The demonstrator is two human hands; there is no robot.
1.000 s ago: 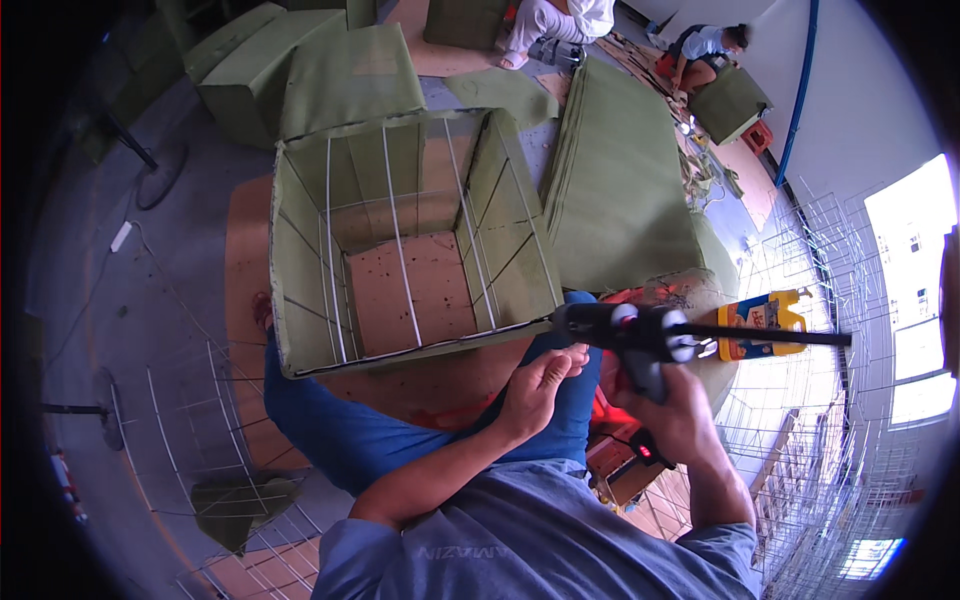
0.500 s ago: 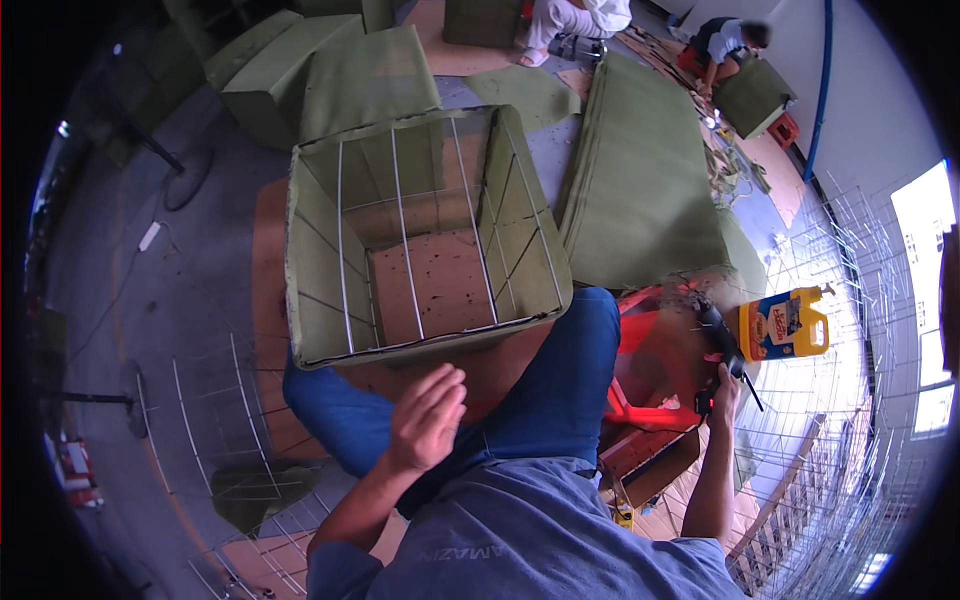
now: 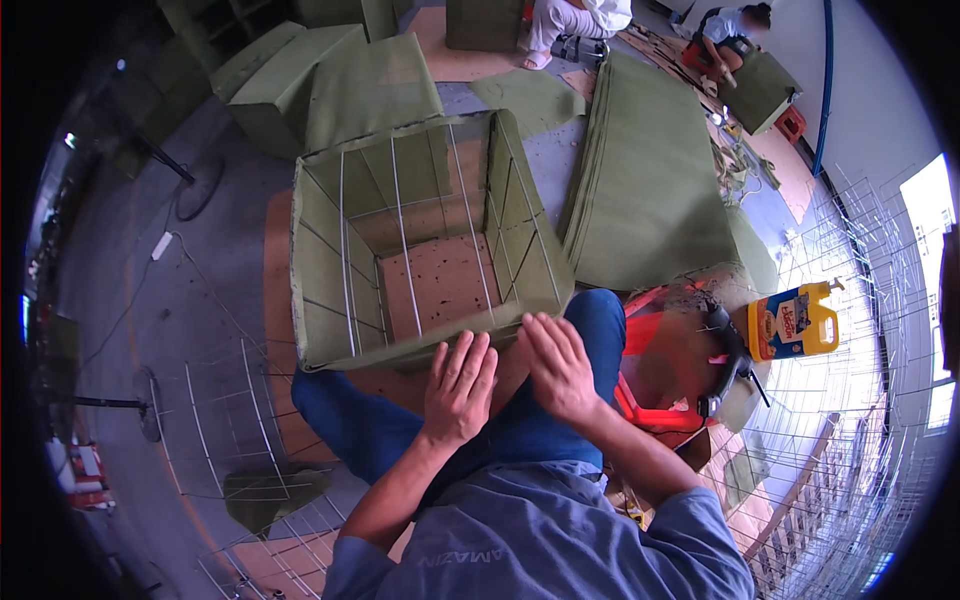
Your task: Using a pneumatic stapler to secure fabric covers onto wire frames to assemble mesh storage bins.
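Observation:
A green fabric-covered box with a wire frame (image 3: 333,240) stands in front of me, several bare wires crossing its open side. My left hand (image 3: 462,390) lies with straight fingers at its near edge. Beside it, my right hand (image 3: 560,370) has its fingertips on or just at the same green edge, towards the right corner. Both palms are turned down and neither hand holds anything. A black hand tool with a cord (image 3: 738,350) rests to the right on a red plastic stool (image 3: 640,380).
A yellow jug (image 3: 822,325) stands beyond the tool. Stacked green sheets (image 3: 650,170) lie ahead on the right, more green boxes (image 3: 290,80) at the back left. Wire grids (image 3: 835,400) fill the right side. Two other people sit at the back.
My right hand has let go of the black tool and moved left to the box's near edge. The left hand has shifted slightly right, its fingers now flat at that edge.

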